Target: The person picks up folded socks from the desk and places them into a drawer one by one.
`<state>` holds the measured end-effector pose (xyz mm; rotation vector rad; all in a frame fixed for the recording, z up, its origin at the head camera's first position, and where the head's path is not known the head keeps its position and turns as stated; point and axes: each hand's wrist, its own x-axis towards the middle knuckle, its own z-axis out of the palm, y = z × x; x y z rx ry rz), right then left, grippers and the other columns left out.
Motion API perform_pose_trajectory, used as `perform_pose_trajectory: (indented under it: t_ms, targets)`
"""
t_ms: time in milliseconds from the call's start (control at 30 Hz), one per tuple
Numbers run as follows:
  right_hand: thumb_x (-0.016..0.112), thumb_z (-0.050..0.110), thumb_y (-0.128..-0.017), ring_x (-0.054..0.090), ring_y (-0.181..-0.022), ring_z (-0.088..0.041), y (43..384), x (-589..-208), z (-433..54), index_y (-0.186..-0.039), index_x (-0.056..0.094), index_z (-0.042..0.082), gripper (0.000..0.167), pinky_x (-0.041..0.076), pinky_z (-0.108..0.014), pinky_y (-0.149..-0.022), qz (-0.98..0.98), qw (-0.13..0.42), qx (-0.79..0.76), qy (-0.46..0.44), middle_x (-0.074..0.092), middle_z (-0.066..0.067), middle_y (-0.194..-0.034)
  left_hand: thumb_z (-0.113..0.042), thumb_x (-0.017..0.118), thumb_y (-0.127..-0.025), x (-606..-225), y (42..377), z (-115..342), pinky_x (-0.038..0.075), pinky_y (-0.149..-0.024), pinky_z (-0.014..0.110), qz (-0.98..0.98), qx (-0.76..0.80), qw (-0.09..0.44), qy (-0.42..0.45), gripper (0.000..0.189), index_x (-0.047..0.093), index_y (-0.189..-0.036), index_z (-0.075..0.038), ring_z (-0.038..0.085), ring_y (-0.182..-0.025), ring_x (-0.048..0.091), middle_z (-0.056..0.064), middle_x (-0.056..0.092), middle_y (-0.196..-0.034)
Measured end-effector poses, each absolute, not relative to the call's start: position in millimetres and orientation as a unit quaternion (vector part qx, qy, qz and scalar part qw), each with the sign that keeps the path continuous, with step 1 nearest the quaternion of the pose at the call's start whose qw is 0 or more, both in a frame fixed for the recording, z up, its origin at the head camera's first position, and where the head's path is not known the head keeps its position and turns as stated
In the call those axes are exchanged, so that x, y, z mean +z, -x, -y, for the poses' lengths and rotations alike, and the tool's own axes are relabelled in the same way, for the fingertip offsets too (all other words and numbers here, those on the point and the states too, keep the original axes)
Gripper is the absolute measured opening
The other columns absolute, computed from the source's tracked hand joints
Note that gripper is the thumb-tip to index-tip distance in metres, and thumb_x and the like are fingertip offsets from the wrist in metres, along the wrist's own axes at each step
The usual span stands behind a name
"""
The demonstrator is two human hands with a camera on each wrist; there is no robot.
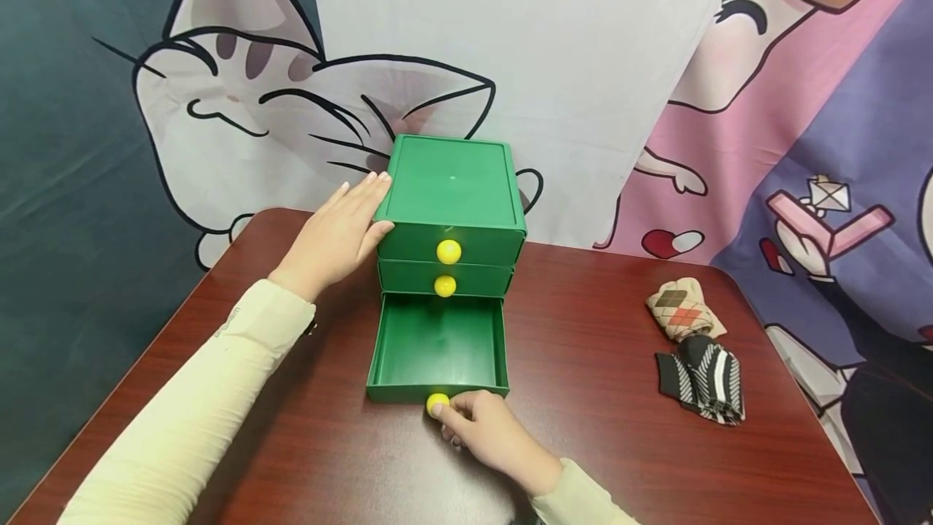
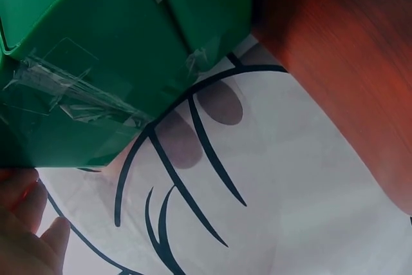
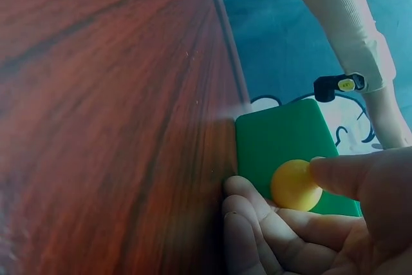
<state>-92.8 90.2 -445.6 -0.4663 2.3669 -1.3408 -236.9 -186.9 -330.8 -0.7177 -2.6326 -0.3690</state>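
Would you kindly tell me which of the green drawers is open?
The bottom drawer: it is pulled out, its yellow knob held by the right hand; the middle drawer and top drawer are closed.

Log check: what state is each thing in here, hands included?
Cabinet: upright
Top drawer: shut
Middle drawer: shut
Bottom drawer: pulled open
Beige socks: folded
Black striped socks: folded
Left hand: fingers straight, against the cabinet's left side
Right hand: pinching the bottom drawer's yellow knob
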Motion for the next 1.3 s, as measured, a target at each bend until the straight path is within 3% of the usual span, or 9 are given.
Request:
perform_pose_trajectory:
  t_ms: [433, 633, 733, 967, 1167, 1300]
  targets:
    - [0.063, 0.035, -0.101, 0.053, -0.053, 0.0, 86, -442, -92, -0.074, 0.07, 0.009, 0.038, 0.044, -0.018, -0.052, -0.848, 0.194, -0.456, 0.189, 0.065, 0.005, -0.061, -0.034, 0.049, -0.108, -333, 239, 187, 0.014, -0.126, 0.048, 0.938, -0.141, 0.189, 0.253, 0.063, 0.031, -0.157, 0.001, 0.031, -0.151, 0.028, 0.016, 0.035, -0.162]
    - [0.064, 0.024, -0.099, 0.057, -0.057, -0.003, 87, -423, -105, -0.087, 0.073, 0.006, 0.023, 0.046, -0.017, -0.053, -0.823, 0.254, -0.455, 0.225, 0.07, 0.002, -0.07, -0.034, 0.049, -0.108, -333, 239, 187, 0.015, -0.126, 0.049, 0.938, -0.14, 0.19, 0.255, 0.063, 0.032, -0.157, 0.001, 0.03, -0.152, 0.028, 0.016, 0.035, -0.162]
    - [0.063, 0.025, -0.101, 0.064, -0.065, -0.009, 90, -405, -117, -0.098, 0.075, 0.005, 0.024, 0.051, -0.019, -0.061, -0.808, 0.264, -0.465, 0.247, 0.072, -0.002, -0.078, -0.034, 0.049, -0.108, -333, 238, 187, 0.016, -0.126, 0.048, 0.937, -0.14, 0.192, 0.254, 0.063, 0.032, -0.157, 0.002, 0.032, -0.151, 0.029, 0.016, 0.035, -0.161]
    - [0.061, 0.023, -0.104, 0.072, -0.083, -0.018, 105, -376, -156, -0.112, 0.073, 0.007, 0.022, 0.059, -0.027, -0.076, -0.819, 0.156, -0.478, 0.278, 0.075, -0.004, -0.096, -0.033, 0.05, -0.108, -332, 237, 187, 0.015, -0.126, 0.047, 0.936, -0.147, 0.193, 0.254, 0.063, 0.032, -0.157, 0.002, 0.032, -0.151, 0.029, 0.017, 0.035, -0.161]
    - [0.063, 0.011, -0.101, 0.071, -0.081, -0.012, 119, -365, -196, -0.109, 0.073, 0.007, 0.014, 0.061, -0.029, -0.074, -0.857, 0.006, -0.478, 0.192, 0.074, -0.004, -0.094, -0.034, 0.049, -0.108, -333, 239, 186, 0.015, -0.126, 0.047, 0.935, -0.147, 0.194, 0.256, 0.063, 0.032, -0.157, 0.001, 0.031, -0.151, 0.029, 0.016, 0.035, -0.162]
    - [0.062, 0.012, -0.102, 0.071, -0.077, -0.006, 129, -366, -227, -0.108, 0.073, 0.003, 0.015, 0.06, -0.023, -0.069, -0.877, -0.074, -0.459, 0.122, 0.075, -0.01, -0.092, -0.033, 0.049, -0.108, -333, 238, 186, 0.016, -0.126, 0.048, 0.935, -0.148, 0.195, 0.256, 0.063, 0.031, -0.157, 0.001, 0.031, -0.151, 0.029, 0.016, 0.035, -0.162]
